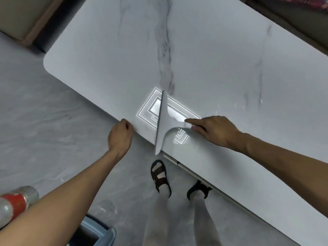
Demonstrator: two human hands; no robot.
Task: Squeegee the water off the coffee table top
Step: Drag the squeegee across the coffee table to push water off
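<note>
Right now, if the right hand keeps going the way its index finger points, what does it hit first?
The right hand points left along the table top; first in line is the squeegee, whose handle it already holds. Past the blade looks like bare marble.

- Grey marbled floor [44,132] fills the left and bottom.
- A brown-edged cabinet [26,20] stands on the floor at top left.
- A blue bin [99,229] sits on the floor at the bottom edge.
- A red-labelled bottle [16,201] lies left of the bin.
- A ceiling light's reflection [150,107] shows as bright nested rectangles right of the floor.
</note>
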